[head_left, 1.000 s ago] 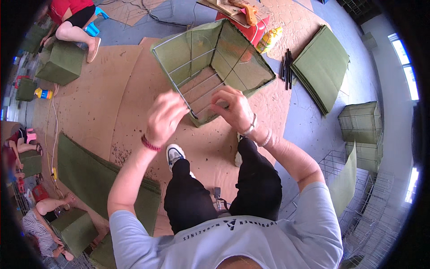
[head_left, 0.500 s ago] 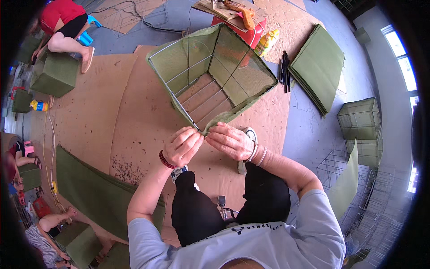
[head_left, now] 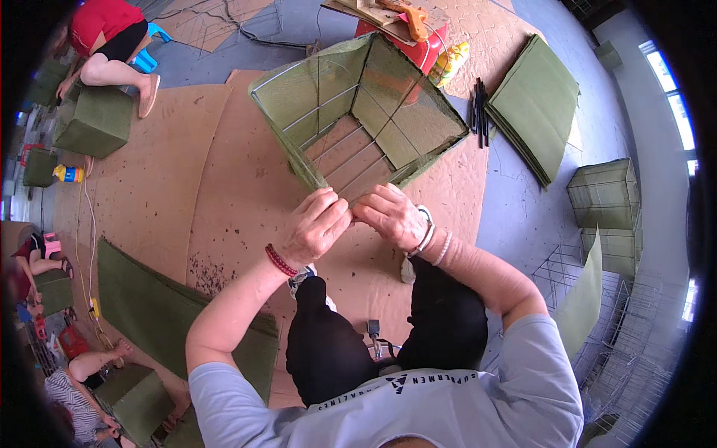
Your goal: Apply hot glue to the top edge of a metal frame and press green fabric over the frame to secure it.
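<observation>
In front of me is an open box-shaped wire frame (head_left: pixel 341 127), with green mesh fabric (head_left: pixel 295 93) stretched over its sides. Metal rods cross its walls and its bottom, and cardboard shows through between them. My left hand (head_left: pixel 320 226), a red beaded bracelet at its wrist, pinches the mesh at the near corner. From the other side my right hand (head_left: pixel 391 216) grips the same edge, thumb and fingers closed, almost touching the left. The fingers hide the corner itself. A black edging strip runs along the far right rim.
Behind the frame stands a red stool (head_left: pixel 433 56) bearing an orange-handled tool (head_left: pixel 415 22). Green sheets (head_left: pixel 539 108) are stacked at right beside black strips (head_left: pixel 479 112); more green sheets (head_left: pixel 160 313) lie left. Wire frames (head_left: pixel 624 328) fill the lower right. Co-workers (head_left: pixel 108 33) sit along the left.
Both hands have risen slightly away from me and drawn closer together at the mesh corner. My left elbow has swung outward, and the frame sits a little further up and right in view.
</observation>
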`<act>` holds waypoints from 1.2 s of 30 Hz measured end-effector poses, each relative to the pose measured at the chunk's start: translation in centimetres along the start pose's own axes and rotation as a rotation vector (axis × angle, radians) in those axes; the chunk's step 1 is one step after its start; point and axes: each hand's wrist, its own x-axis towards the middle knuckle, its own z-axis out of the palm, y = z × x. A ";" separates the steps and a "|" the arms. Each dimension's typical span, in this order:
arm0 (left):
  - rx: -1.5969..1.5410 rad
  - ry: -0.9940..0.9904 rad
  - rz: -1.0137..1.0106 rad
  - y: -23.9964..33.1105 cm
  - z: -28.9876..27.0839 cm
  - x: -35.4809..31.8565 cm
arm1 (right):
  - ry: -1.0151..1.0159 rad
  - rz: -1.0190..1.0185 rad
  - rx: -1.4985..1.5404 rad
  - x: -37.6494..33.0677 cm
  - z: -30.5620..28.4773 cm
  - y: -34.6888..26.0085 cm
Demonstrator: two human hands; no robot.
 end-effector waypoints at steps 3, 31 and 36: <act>-0.078 -0.033 0.009 -0.2 0.0 0.8 | -0.105 0.008 0.059 0.6 -0.7 0.4; 0.081 -0.040 -0.285 2.7 1.7 1.0 | -0.004 0.097 -0.183 -3.4 -4.4 6.4; 0.124 0.032 -0.351 3.7 2.7 1.4 | -0.063 0.039 -0.142 -3.7 -4.5 7.4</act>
